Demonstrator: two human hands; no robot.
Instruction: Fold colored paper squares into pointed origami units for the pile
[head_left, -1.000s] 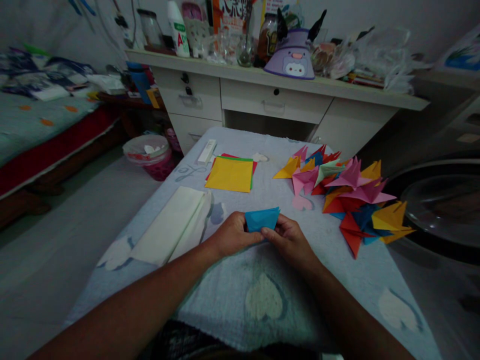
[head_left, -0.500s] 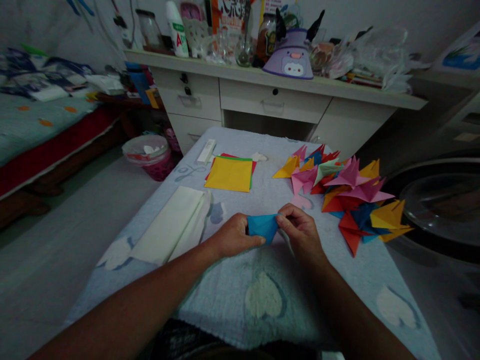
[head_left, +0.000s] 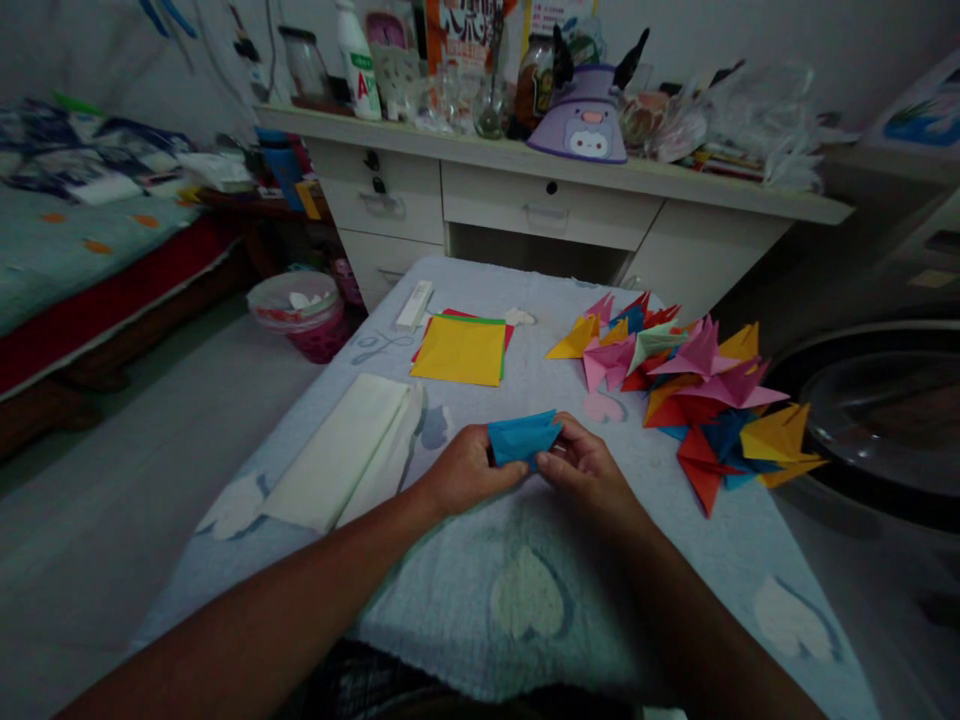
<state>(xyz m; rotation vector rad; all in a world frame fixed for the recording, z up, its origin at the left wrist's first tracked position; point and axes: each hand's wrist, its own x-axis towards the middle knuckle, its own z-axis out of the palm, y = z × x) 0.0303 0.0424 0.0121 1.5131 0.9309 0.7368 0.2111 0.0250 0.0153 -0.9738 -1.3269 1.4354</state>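
A small folded piece of blue origami paper (head_left: 520, 438) is held up between my two hands over the middle of the cloth-covered table. My left hand (head_left: 474, 468) grips its left end, thumb along the lower edge and fingers behind. At the right end, my right hand (head_left: 583, 462) pinches the paper between thumb and fingers; its fingertips are partly hidden behind it. Beyond my hands lies a stack of square coloured paper (head_left: 459, 350), yellow on top with green and red edges showing. Several folded paper cranes (head_left: 694, 385) in pink, red, yellow and blue are heaped to the right.
A folded white cloth or sheet (head_left: 341, 450) lies left of my hands, with a small white box (head_left: 414, 305) farther back. Behind the table stands a white drawer desk (head_left: 540, 195) crowded with jars and a purple visor (head_left: 581, 115). A pink waste bin (head_left: 319, 335) is at the left.
The blue paper has tilted, its top right corner now raised and a folded layer showing along the top. My right thumb has moved from the upper right corner down to the lower edge.
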